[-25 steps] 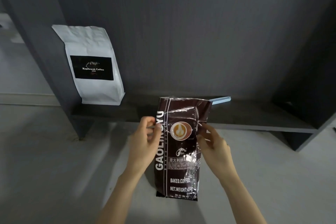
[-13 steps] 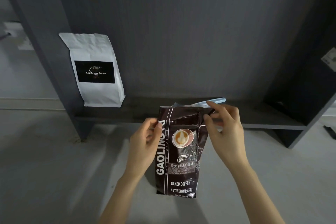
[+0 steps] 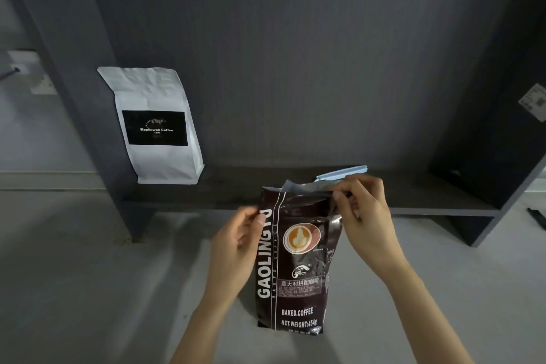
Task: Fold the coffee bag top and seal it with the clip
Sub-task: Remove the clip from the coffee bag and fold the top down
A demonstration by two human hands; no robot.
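Note:
A dark brown foil coffee bag (image 3: pixel 295 260) stands upright on the grey floor, its top open with the silver lining showing. My left hand (image 3: pixel 236 241) grips the bag's upper left edge. My right hand (image 3: pixel 365 216) pinches the top right corner of the bag. A light blue clip (image 3: pixel 342 172) lies on the low dark shelf just behind the bag's top, partly hidden by my right fingers.
A white coffee bag (image 3: pixel 156 124) with a black label stands on the dark shelf (image 3: pixel 413 204) at the left, against the unit's side panel. The shelf unit's dark back wall rises behind. Grey floor spreads around the brown bag.
My right hand rose from the bag's right side to its top right corner and now pinches it. The top has opened slightly, showing silver lining. My left hand kept its grip.

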